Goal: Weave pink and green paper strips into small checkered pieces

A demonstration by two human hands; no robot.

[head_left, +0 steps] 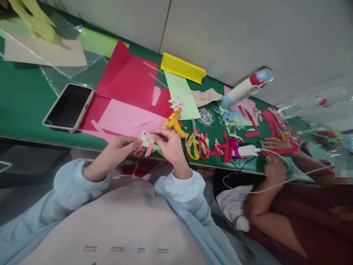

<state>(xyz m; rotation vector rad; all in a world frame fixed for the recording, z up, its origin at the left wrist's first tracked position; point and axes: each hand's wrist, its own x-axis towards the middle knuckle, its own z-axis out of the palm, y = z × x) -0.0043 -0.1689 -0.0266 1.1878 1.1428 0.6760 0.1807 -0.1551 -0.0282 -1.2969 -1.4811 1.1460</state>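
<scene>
Between my two hands is a small woven paper fish (148,139) in pale green and pink, with a dark googly eye near its top left corner. My left hand (127,146) pinches its left side between thumb and fingers. On the right side, the thumb and fingertips of my right hand (167,142) grip the upper edge. Pink and green strips hang from the fish's lower side. Just beyond my right hand lies a yellow glue gun (175,123). Scissors (196,144) with yellow and red handles rest to its right.
A phone (68,106) lies at the left near red sheets (135,73) and a pink sheet (129,118). Another woven piece (178,103) sits on green paper. A bag of googly eyes (206,116), a bottle (245,88) and a white plug (247,150) are rightward, beside a co-worker's hands (274,165).
</scene>
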